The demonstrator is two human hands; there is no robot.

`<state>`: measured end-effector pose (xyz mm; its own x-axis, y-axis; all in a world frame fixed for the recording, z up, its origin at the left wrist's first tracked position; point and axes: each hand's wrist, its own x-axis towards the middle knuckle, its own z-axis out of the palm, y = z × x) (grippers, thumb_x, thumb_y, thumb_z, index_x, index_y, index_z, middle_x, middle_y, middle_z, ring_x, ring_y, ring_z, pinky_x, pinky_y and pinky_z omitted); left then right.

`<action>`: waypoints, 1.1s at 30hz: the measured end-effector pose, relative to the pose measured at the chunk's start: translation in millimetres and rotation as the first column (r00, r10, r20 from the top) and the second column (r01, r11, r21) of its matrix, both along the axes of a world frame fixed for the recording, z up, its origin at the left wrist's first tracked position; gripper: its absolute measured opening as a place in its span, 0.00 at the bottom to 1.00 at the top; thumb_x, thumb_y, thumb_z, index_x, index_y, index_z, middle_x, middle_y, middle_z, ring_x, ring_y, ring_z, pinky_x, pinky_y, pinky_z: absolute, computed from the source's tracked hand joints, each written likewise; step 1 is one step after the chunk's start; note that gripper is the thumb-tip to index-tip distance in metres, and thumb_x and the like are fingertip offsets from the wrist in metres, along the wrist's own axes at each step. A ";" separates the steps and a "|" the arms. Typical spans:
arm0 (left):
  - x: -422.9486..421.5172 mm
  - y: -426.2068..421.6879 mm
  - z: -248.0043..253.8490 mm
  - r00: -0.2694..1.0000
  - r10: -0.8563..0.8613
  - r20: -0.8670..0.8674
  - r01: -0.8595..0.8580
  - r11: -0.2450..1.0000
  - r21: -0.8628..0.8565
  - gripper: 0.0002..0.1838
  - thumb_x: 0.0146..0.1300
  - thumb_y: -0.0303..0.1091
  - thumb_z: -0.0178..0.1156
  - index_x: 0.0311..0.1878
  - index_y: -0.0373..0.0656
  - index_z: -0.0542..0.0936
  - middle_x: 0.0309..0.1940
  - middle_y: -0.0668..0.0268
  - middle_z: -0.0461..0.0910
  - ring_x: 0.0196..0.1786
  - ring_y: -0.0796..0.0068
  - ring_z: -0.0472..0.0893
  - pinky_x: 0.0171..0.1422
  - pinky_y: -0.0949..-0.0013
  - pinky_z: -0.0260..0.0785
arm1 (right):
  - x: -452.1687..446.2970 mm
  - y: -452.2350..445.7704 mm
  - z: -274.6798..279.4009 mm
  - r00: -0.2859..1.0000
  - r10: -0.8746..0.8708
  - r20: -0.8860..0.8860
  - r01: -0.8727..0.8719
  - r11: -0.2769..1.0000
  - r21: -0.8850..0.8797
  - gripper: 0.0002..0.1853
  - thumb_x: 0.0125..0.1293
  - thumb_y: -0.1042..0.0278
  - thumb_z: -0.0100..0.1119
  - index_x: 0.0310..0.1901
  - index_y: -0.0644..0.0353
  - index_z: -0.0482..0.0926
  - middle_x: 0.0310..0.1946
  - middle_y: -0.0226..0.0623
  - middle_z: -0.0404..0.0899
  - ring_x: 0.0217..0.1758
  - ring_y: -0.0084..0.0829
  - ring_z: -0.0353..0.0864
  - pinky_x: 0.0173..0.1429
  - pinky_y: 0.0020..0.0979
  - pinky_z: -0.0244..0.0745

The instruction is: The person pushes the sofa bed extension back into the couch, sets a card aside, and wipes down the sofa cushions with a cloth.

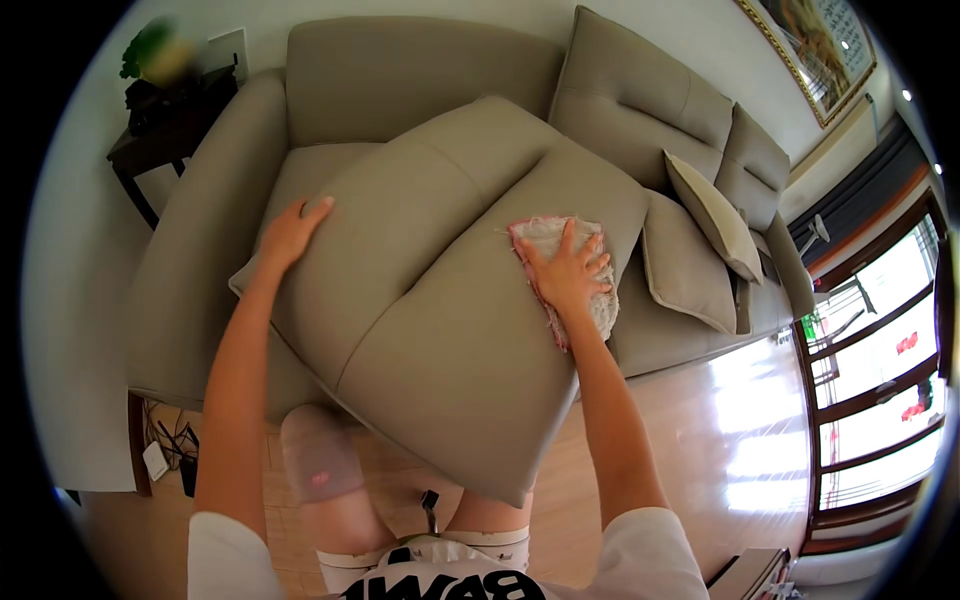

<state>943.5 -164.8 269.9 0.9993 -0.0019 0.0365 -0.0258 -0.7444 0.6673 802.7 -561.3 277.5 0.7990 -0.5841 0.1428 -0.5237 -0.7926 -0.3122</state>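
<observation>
Sofa cushion (460, 330), big and taupe, lies askew across the sofa (215, 250) in front of you. Its far corner points toward the backrest (420, 80), its near corner juts past the seat's front edge above your legs, and its right corner sits just beside the throw pillow (690, 265). Your right hand (568, 272) is spread, its palm laid on a cleaning cloth (542, 236) with frayed, pinkish edges, near the cushion's right corner. Your left hand (292, 232) rests at the cushion's left edge, toward the sofa's left armrest; you cannot tell from this view whether its fingers pinch the edge or merely lean on it.

Judging by its bulk, the cushion is likely awkward more than very heavy: soft and plump on its faces, yet stiff enough to keep its shape. Its smooth, leather-like cover probably slides under a bare palm, and it looks hardly fragile. Your best holds are the seamed edges and corners; the deep crease across the middle gives you less to grip. The cloth looks light and limp, best held under a flat palm.
</observation>
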 end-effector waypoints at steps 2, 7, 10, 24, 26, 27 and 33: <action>11.2 19.7 1.6 0.974 0.025 -0.225 -0.056 0.989 -0.136 0.56 0.56 0.83 0.50 0.58 0.30 0.79 0.57 0.45 0.80 0.62 0.51 0.79 0.68 0.53 0.66 | -1.0 -2.0 4.5 1.000 0.004 0.004 -0.004 1.000 0.008 0.59 0.56 0.13 0.49 0.82 0.40 0.48 0.82 0.59 0.34 0.82 0.70 0.32 0.68 0.84 0.35; -9.1 20.6 -22.8 0.984 0.119 -0.135 -0.114 0.992 0.048 0.58 0.54 0.88 0.44 0.42 0.29 0.87 0.46 0.43 0.85 0.51 0.49 0.84 0.56 0.53 0.73 | -4.4 -10.5 4.9 0.999 0.037 -0.032 -0.036 0.999 0.029 0.60 0.55 0.12 0.49 0.82 0.39 0.47 0.83 0.55 0.34 0.83 0.66 0.32 0.70 0.82 0.32; -58.2 20.0 -16.5 0.981 0.165 -0.098 -0.151 0.979 0.134 0.56 0.59 0.86 0.40 0.37 0.29 0.87 0.37 0.44 0.86 0.43 0.50 0.85 0.46 0.51 0.74 | -9.2 -19.4 8.5 0.994 0.092 -0.054 -0.091 0.996 0.021 0.59 0.55 0.11 0.47 0.82 0.37 0.46 0.83 0.51 0.34 0.84 0.63 0.32 0.72 0.81 0.31; -289.4 28.1 -0.1 0.946 0.301 0.117 -0.323 0.902 0.288 0.38 0.77 0.62 0.43 0.32 0.33 0.83 0.26 0.46 0.83 0.30 0.47 0.84 0.36 0.50 0.76 | -31.7 -42.7 6.3 0.910 0.411 -0.056 -0.415 0.902 -0.124 0.51 0.60 0.17 0.50 0.81 0.31 0.51 0.84 0.43 0.39 0.85 0.55 0.38 0.77 0.74 0.35; -313.2 28.7 -1.5 0.948 0.294 0.125 -0.319 0.898 0.303 0.36 0.78 0.60 0.42 0.35 0.33 0.83 0.28 0.46 0.84 0.30 0.47 0.84 0.35 0.51 0.76 | -45.3 -28.1 21.4 0.894 0.437 -0.104 -0.448 0.884 -0.133 0.48 0.64 0.20 0.47 0.80 0.32 0.53 0.84 0.42 0.40 0.85 0.54 0.39 0.77 0.72 0.37; -321.0 32.3 -6.3 0.949 0.292 0.117 -0.314 0.896 0.314 0.35 0.78 0.59 0.43 0.36 0.33 0.82 0.29 0.46 0.84 0.31 0.47 0.84 0.35 0.51 0.76 | -52.7 -16.9 26.0 0.883 0.451 -0.127 -0.466 0.874 -0.136 0.46 0.65 0.21 0.46 0.80 0.33 0.54 0.84 0.41 0.41 0.85 0.54 0.40 0.77 0.72 0.37; -332.3 8.8 -7.6 0.902 0.180 0.392 -0.319 0.891 0.324 0.28 0.78 0.51 0.45 0.57 0.31 0.77 0.58 0.42 0.76 0.60 0.42 0.76 0.62 0.43 0.69 | -176.4 115.6 31.6 0.633 0.720 -0.284 -0.768 0.542 -0.341 0.38 0.74 0.37 0.44 0.77 0.55 0.60 0.80 0.44 0.54 0.82 0.50 0.50 0.79 0.65 0.42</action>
